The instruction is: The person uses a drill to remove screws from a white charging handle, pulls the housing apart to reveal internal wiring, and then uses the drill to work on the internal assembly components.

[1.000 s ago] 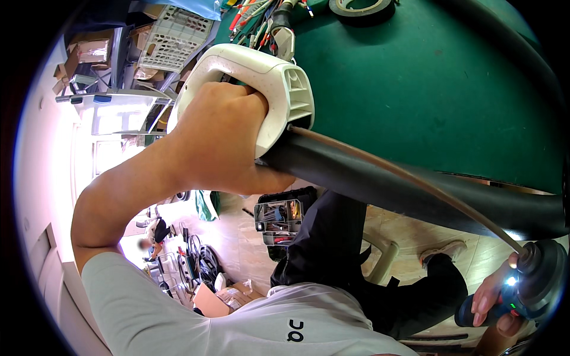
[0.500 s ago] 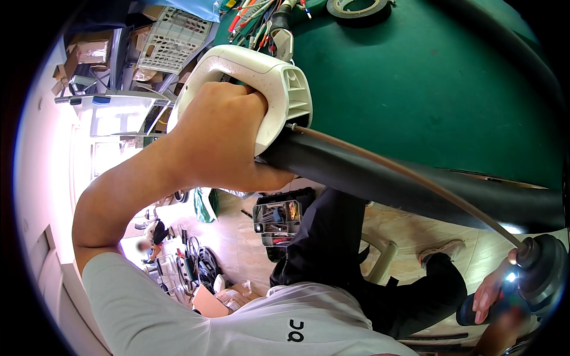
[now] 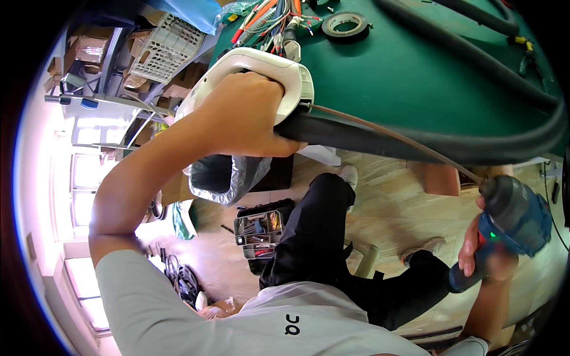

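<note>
My left hand is wrapped round the loop handle of a white charging gun, held at the edge of the green table. A thick black cable runs rightward from the gun's end. At the right, my right hand grips a blue and black cordless power driver. Its long thin bit reaches left to the gun's end, just above the cable. Whether the tip sits in a screw is too small to tell.
Loose coloured wires and a roll of black tape lie on the table's far side. More thick cable loops at the right. Below are a lined bin and an open toolbox. A white crate stands at the left.
The driver has moved up and left in view, and its bright white light no longer shows. The gun appears slightly higher and turned. The whole view has shifted, showing more floor.
</note>
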